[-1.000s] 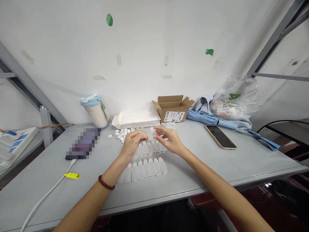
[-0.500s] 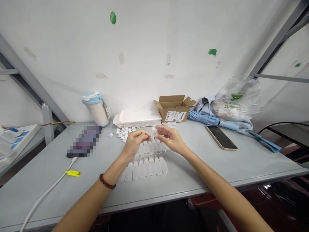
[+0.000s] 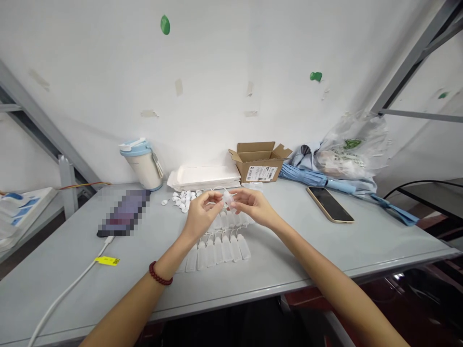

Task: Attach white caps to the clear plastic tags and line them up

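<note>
My right hand [image 3: 252, 205] is closed on a small translucent plastic bottle [image 3: 228, 198], held tilted above the table. A thin white cord [image 3: 217, 188] arcs from the bottle's top towards my left hand [image 3: 203, 212]. The left thumb and fingers are curled together beside the bottle; what lies between their tips is hidden. Below my hands, several similar bottles [image 3: 219, 250] lie side by side in a front row, with white cords at their tops. Another row [image 3: 231, 220] lies behind them, partly covered by my hands. Small white caps [image 3: 185, 198] are heaped behind my left hand.
A stack of white envelopes [image 3: 204, 178] and an open cardboard box [image 3: 259, 166] stand against the wall. A tumbler [image 3: 142, 166] and a blurred phone [image 3: 125, 214] with a cable [image 3: 68, 286] are left. Another phone [image 3: 330, 205], a folded blue umbrella [image 3: 304, 176] and a plastic bag [image 3: 347, 149] lie right.
My hands have drawn closer together, with the left fingers now right beside the bottle. The bottle has tipped further over in my right hand. The view has shifted slightly.
</note>
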A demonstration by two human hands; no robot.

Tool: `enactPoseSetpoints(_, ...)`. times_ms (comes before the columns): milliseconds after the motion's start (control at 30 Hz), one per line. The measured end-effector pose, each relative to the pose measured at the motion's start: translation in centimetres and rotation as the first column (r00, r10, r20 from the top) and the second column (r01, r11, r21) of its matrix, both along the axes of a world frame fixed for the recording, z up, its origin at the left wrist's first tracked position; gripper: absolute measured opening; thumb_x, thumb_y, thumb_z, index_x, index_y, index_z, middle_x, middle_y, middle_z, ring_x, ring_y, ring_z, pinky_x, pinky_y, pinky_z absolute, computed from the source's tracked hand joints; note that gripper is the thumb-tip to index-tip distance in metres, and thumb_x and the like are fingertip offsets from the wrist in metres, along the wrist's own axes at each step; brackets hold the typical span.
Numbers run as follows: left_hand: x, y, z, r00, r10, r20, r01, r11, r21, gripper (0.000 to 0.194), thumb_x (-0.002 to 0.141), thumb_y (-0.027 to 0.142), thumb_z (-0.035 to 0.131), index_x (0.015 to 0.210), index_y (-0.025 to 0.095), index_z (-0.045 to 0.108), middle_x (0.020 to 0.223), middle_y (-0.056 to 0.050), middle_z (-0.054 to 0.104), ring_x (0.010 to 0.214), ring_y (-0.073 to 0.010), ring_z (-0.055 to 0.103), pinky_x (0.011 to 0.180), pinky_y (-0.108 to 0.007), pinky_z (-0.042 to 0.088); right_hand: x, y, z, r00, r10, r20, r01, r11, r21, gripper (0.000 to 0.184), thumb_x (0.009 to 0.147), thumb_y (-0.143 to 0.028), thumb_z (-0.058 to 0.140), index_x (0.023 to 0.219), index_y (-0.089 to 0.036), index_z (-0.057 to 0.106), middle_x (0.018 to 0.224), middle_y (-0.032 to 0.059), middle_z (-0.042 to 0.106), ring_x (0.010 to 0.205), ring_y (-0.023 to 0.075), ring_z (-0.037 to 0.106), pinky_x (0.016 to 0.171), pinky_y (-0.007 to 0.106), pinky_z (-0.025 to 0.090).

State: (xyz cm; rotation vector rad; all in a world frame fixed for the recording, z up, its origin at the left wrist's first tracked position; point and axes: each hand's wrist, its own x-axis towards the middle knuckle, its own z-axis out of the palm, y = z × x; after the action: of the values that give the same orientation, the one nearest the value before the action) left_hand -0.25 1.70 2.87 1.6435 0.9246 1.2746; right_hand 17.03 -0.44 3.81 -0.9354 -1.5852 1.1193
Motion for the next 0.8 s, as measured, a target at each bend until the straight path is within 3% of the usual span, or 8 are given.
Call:
enactPoseSetpoints(167, 0.38, -0.44, -0.31, 0.991, -0.016, -0.133, 0.051, 0.964, 0.262, 0.026, 0.073, 0.021, 0.062, 0.099, 0.018, 0.060, 0.099, -0.006, 0.059, 0.082, -0.0154, 0.059, 0.077, -0.032, 0.052, 0.37, 0.09, 0.39, 0.995, 0.039, -0.095, -0.044, 0.997, -0.058, 0.030, 0.075, -0.030, 0.064, 0.103, -0.020, 0.061, 0.081, 0.0026, 0.068, 0.074, 0.0156, 0.065, 0.068, 0.031, 0.052)
enactPoseSetpoints(367, 0.56, -0.66, -0.27, 0.979, -0.003, -0.205, 0.076, 0.934, 0.348, 0.043, 0.073, 0.025, 0.067, 0.114, 0.019, 0.055, 0.107, -0.008, 0.058, 0.088, -0.0179, 0.060, 0.079, -0.035, 0.053, 0.60, 0.27, 0.29, 0.978, 0.083, -0.191, -0.106, 0.988, -0.115, 0.033, 0.075, -0.029, 0.066, 0.106, -0.020, 0.061, 0.085, 0.0040, 0.069, 0.079, 0.0180, 0.066, 0.072, 0.033, 0.051)
enactPoseSetpoints(567, 0.71, -0.73, -0.55, 0.972, 0.034, -0.234, 0.049, 0.939, 0.340, 0.054, 0.071, 0.029, 0.070, 0.121, 0.019, 0.051, 0.112, -0.009, 0.058, 0.093, -0.0197, 0.059, 0.081, -0.037, 0.052, 0.68, 0.19, 0.21, 0.963, 0.126, -0.237, -0.167, 0.973, -0.162, 0.033, 0.075, -0.028, 0.066, 0.107, -0.019, 0.060, 0.085, 0.0054, 0.070, 0.079, 0.0183, 0.066, 0.074, 0.034, 0.051)
enactPoseSetpoints(800, 0.69, -0.99, -0.01, 0.978, -0.063, -0.197, 0.095, 0.983, 0.157, 0.055, 0.070, 0.033, 0.071, 0.121, 0.020, 0.054, 0.114, -0.008, 0.059, 0.097, -0.0208, 0.059, 0.078, -0.034, 0.052, 0.92, 0.19, 0.50, 0.983, 0.082, -0.165, -0.117, 0.969, -0.219, 0.031, 0.074, -0.027, 0.065, 0.103, -0.017, 0.064, 0.078, 0.0041, 0.070, 0.070, 0.0160, 0.065, 0.068, 0.031, 0.050)
